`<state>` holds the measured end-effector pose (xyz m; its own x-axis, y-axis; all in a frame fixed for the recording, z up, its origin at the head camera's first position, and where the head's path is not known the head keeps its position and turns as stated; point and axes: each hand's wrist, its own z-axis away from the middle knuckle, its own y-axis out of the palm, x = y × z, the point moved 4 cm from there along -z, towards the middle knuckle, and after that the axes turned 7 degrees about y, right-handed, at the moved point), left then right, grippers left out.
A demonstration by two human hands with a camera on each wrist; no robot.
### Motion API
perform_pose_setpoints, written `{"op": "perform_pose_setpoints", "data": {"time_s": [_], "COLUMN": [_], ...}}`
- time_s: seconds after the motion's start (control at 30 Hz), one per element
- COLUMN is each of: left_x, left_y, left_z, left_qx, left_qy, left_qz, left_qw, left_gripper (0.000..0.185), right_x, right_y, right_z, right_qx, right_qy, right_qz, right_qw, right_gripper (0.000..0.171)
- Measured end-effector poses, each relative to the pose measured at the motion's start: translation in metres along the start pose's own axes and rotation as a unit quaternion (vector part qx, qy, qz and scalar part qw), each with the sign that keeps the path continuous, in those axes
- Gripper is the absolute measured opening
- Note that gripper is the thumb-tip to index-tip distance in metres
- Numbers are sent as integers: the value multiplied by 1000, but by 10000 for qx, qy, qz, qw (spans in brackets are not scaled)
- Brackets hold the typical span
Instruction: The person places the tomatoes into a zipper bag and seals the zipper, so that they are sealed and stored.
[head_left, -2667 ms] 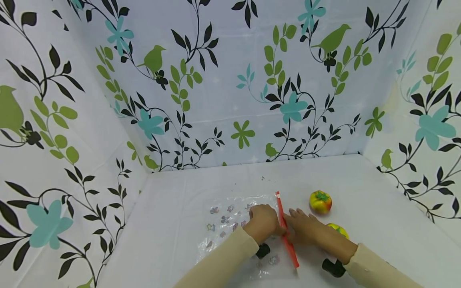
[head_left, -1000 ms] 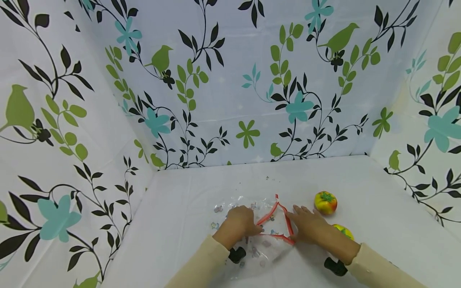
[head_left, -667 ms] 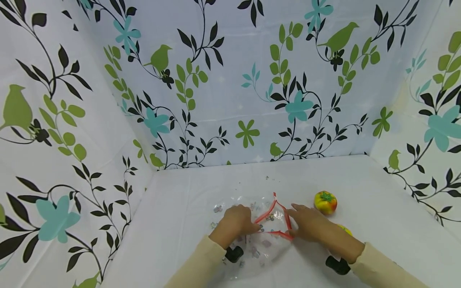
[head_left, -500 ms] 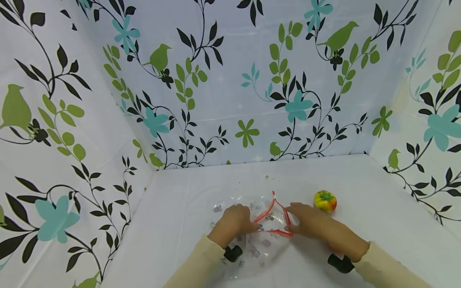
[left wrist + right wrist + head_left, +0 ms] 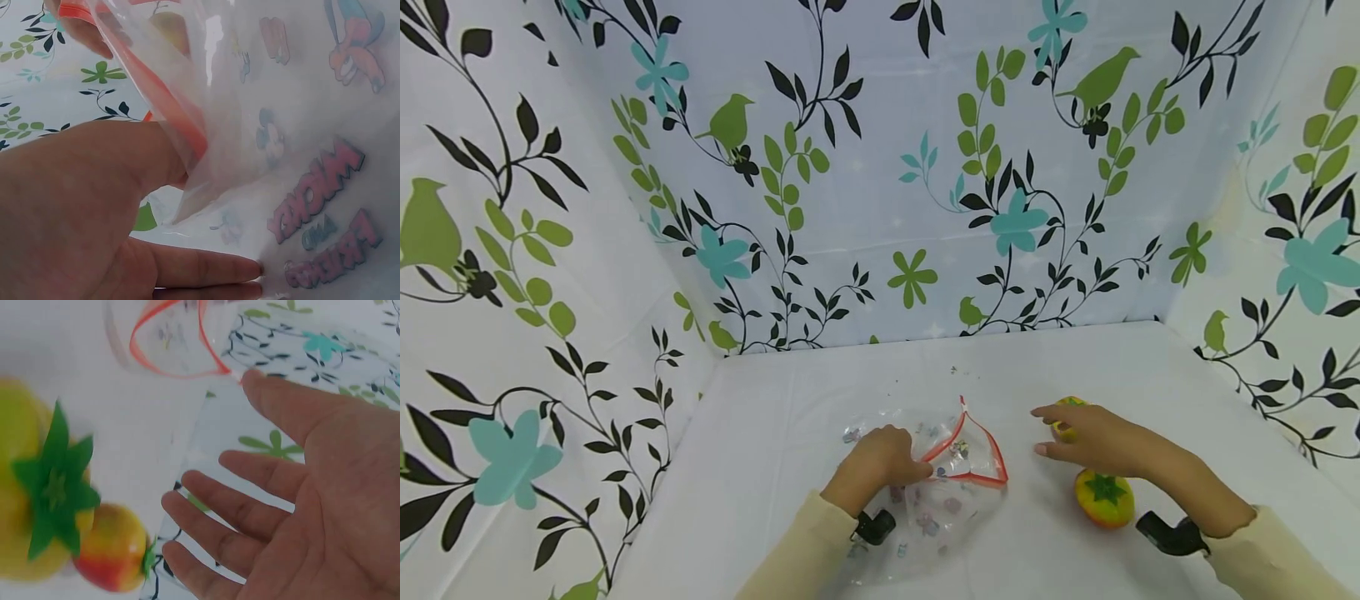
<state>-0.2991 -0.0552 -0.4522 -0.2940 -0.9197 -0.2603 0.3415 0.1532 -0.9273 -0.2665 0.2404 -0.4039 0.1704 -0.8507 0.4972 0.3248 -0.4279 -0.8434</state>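
A clear plastic zip bag (image 5: 940, 521) with a red zip edge and cartoon prints lies on the white table, its mouth spread apart toward the right. My left hand (image 5: 883, 462) pinches one side of the mouth; in the left wrist view the thumb is at the red strip (image 5: 156, 84) and other fingers stretch out along the printed plastic. My right hand (image 5: 1101, 442) is held with fingers spread, nothing in it, between two yellow-red tomato-like fruits. The nearer fruit (image 5: 1105, 498) shows its green leafy top; the farther fruit (image 5: 1070, 402) is partly hidden behind the hand.
White cloth walls with leaves, birds and flowers (image 5: 912, 279) enclose the table (image 5: 790, 442) at the back and sides. A black wrist camera (image 5: 1172, 533) sits on the right wrist, another camera (image 5: 874, 527) on the left.
The bag's red edge has gone from a straight line to a spread mouth. My right hand has let go of it and moved right to the fruits; the left keeps its hold.
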Motion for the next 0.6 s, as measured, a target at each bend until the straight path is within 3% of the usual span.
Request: {"op": "perform_pose_setpoints", "data": {"time_s": [0.17, 0.27, 0.6], "left_x": [4, 6, 11], "left_y": [-3, -5, -6], "left_z": [1, 3, 4], "left_qx": [4, -47, -30], "left_qy": [37, 130, 252], "left_qz": [156, 147, 281], "left_qw": [9999, 9998, 9993], "left_gripper": [43, 41, 39], "right_x": [-18, -32, -71], "right_y": [-10, -12, -4], "right_z": [16, 24, 42], "right_qx": [167, 330, 826], "right_qy": [-108, 86, 301], "right_qz": [-278, -342, -641], "right_qw": [9994, 9988, 9941], "right_gripper": [69, 75, 83]}}
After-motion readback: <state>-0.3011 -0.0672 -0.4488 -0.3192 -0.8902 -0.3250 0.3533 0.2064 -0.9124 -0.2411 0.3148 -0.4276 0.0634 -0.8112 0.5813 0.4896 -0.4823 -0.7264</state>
